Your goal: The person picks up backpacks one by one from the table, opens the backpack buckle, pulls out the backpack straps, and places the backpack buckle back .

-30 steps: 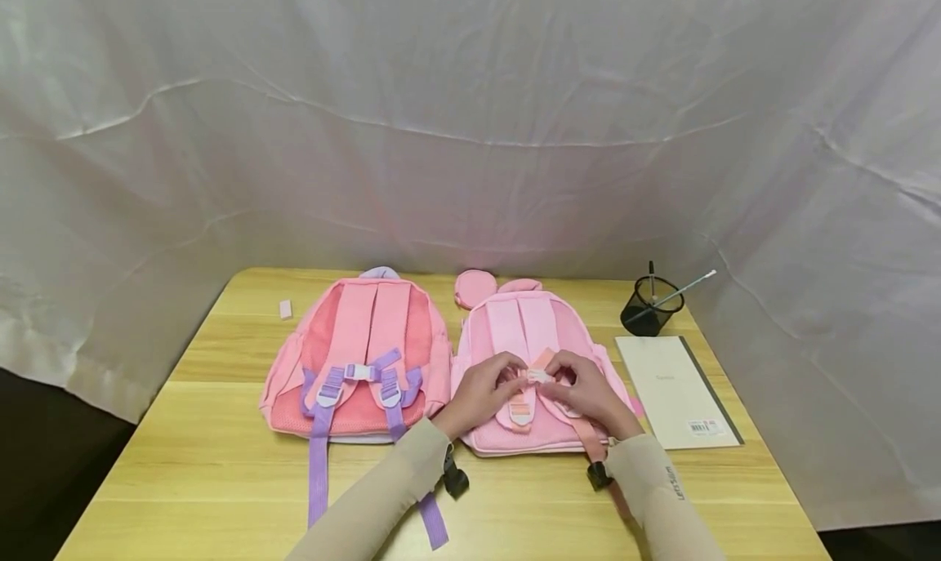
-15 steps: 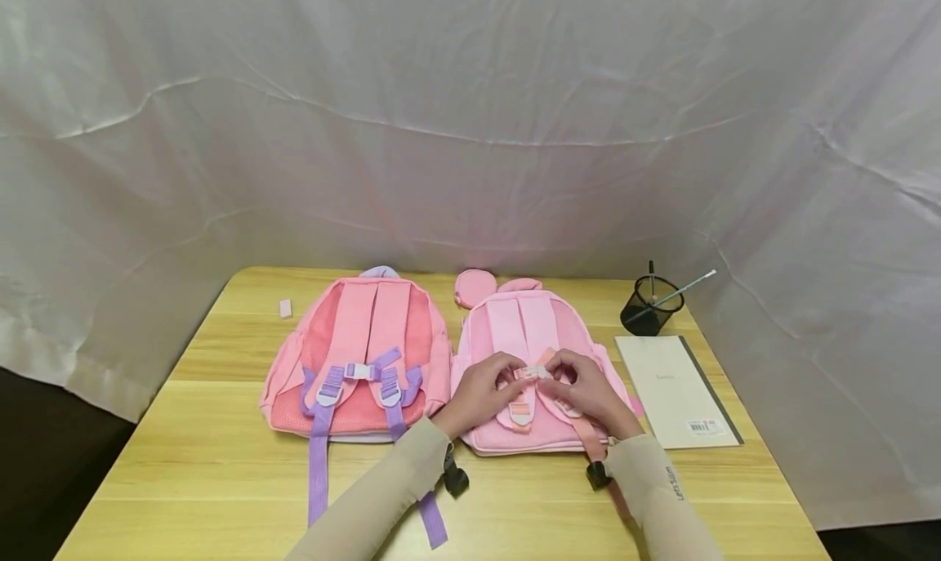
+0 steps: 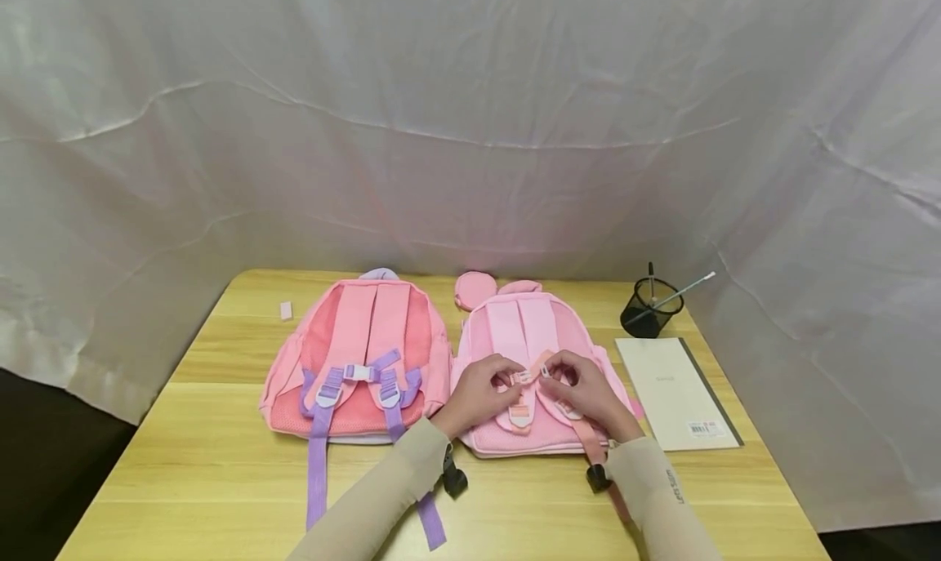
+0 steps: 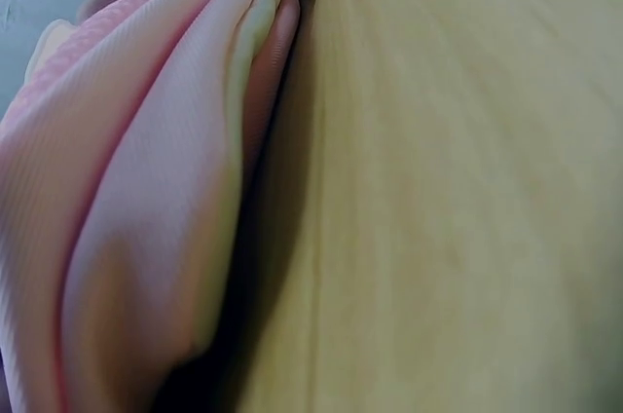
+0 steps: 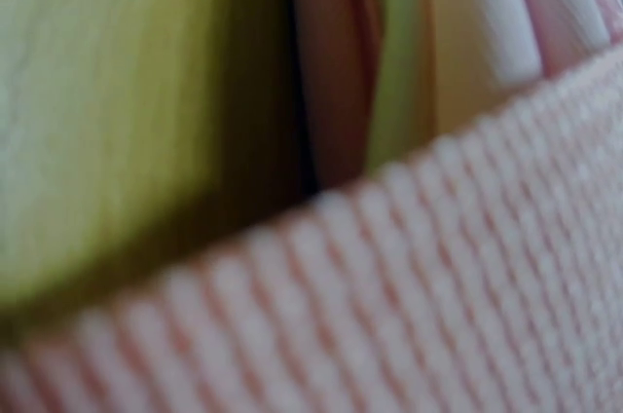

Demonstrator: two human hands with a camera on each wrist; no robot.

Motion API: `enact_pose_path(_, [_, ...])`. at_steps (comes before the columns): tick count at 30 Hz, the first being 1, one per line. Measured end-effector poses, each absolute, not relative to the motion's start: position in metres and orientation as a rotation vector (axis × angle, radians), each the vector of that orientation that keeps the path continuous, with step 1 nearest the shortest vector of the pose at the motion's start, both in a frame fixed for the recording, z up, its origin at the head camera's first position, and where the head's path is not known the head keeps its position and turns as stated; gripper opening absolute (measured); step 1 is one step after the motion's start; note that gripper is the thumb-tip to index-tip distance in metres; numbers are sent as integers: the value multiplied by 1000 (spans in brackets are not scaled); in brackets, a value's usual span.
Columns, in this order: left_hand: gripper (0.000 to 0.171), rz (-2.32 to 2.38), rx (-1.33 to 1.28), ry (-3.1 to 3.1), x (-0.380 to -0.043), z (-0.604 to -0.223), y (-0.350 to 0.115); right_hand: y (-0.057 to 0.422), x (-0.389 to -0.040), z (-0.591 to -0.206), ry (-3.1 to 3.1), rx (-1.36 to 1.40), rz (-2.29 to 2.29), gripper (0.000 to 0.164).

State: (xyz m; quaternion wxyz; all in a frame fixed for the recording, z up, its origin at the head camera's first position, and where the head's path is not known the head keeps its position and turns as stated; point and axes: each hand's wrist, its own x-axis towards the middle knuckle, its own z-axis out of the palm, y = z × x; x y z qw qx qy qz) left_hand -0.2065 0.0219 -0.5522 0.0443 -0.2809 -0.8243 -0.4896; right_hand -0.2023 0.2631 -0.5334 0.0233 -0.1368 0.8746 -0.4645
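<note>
A light pink backpack (image 3: 491,438) lies with its straps facing up in the head view. Over its lower middle, my left hand (image 3: 478,394) pinches one white half of a strap buckle (image 3: 522,377). The other white buckle half (image 3: 545,371) is pinched by my right hand (image 3: 584,391), a small gap to the right. Orange webbing joins these pieces to the straps. Only the pink side of the backpack (image 4: 146,169) and a bit of hand at the top show in the left wrist view. In the right wrist view, blurred ribbed webbing (image 5: 409,286) hides the fingers.
Close on the left lies a coral backpack (image 3: 353,316) with purple straps, its white buckle fastened. A round pink pouch (image 3: 474,290) sits behind the pink backpack. To the right are a notebook (image 3: 672,394) and a black mesh pen cup (image 3: 643,320). An eraser-like block (image 3: 286,310) lies far left.
The two buckle halves, together between my fingertips half a second ago, are now apart. My right fingertips have shifted slightly; the backpacks and my arms stay nearly in place.
</note>
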Motion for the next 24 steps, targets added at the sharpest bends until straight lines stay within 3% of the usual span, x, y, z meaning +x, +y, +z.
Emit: enact_pose_path(24, [24, -1521, -853, -2518, -206, -552, 22, 266, -202, -534, 2699, -487, -1503, 28])
